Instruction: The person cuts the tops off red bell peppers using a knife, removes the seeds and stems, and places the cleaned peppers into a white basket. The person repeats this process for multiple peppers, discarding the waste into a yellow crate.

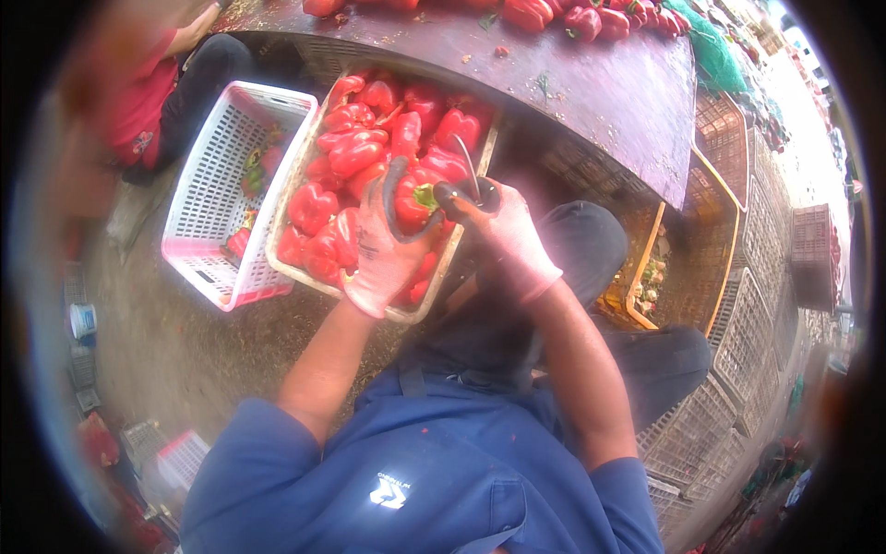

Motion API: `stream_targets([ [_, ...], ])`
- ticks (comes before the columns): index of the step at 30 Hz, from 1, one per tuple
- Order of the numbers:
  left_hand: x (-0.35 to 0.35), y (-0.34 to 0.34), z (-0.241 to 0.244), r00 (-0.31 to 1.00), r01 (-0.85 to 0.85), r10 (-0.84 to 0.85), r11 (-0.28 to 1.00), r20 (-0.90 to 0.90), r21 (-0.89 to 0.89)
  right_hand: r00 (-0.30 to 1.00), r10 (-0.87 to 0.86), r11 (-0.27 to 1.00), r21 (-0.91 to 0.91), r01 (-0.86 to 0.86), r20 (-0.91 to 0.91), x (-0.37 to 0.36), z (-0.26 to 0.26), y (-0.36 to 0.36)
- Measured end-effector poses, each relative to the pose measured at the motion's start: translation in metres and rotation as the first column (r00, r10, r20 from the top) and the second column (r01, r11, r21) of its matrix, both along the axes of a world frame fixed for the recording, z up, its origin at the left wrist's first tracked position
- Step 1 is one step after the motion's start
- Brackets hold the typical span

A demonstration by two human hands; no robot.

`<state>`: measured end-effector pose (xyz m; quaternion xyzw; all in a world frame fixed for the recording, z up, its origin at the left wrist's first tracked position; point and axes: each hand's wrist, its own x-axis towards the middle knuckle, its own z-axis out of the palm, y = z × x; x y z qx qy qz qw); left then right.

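Note:
My left hand (389, 249), in a pink glove with dark fingertips, holds a red bell pepper (410, 209) with its green stem turned towards my right hand. My right hand (511, 232), gloved the same way, grips a small knife with a thin curved blade (468, 165); the fingers hide most of the handle. The blade points up and away, just right of the pepper. Beneath both hands stands a pale plastic crate (410, 318) full of red bell peppers (354, 154).
Left of it, a white-and-pink perforated crate (201, 194) holds a few peppers and scraps. Ahead, a dark tabletop (595, 104) carries more peppers (529, 14). An orange crate (651, 266) with trimmings and stacked crates (740, 332) stand right. A person in red (142, 104) sits far left.

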<state>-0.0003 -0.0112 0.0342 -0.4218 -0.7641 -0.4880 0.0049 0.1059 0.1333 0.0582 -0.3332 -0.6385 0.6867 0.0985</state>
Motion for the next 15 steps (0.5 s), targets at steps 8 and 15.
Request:
stream_targets([
  [8,0.018,0.003,-0.006,0.989,0.012,-0.026,0.995,-0.146,-0.098,0.998,0.051,0.994,0.101,-0.049,-0.021,0.015,-0.017,-0.004],
  [15,0.030,0.008,-0.011,0.979,0.012,-0.033,0.994,-0.199,-0.110,1.000,-0.010,0.984,0.177,0.015,-0.030,0.017,-0.028,-0.012],
])
